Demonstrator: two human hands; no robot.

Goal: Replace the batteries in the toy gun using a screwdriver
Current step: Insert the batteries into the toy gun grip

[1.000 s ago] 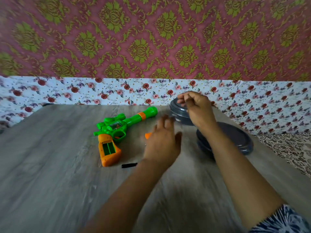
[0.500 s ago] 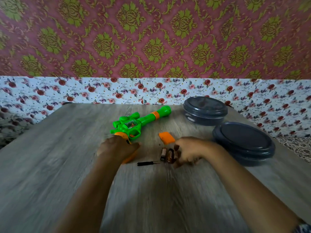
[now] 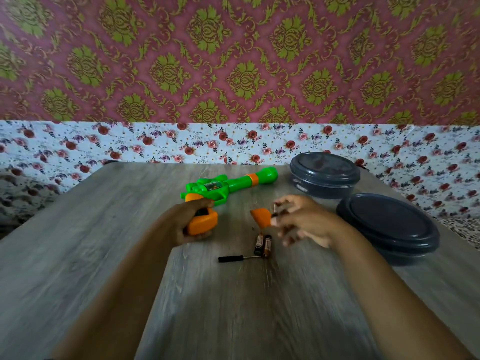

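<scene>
A green toy gun (image 3: 228,184) with an orange grip lies on the wooden table (image 3: 104,255), barrel pointing to the far right. My left hand (image 3: 187,222) is closed around the orange grip. Its battery compartment is mostly hidden under my fingers. My right hand (image 3: 301,220) hovers just right of the loose orange cover (image 3: 261,216) and pinches a battery (image 3: 274,209), blurred by motion. Two batteries (image 3: 262,245) lie side by side on the table below the cover. A small black-handled screwdriver (image 3: 233,258) lies next to them.
Two dark grey lidded containers stand at the right: a taller round one (image 3: 324,175) at the back and a wide flat one (image 3: 389,224) nearer. A floral cloth (image 3: 78,144) runs behind the table, with patterned wallpaper above it.
My right hand came down from the far container to the batteries, then lifted one off the table. My left hand moved left onto the gun's orange grip and closed on it.
</scene>
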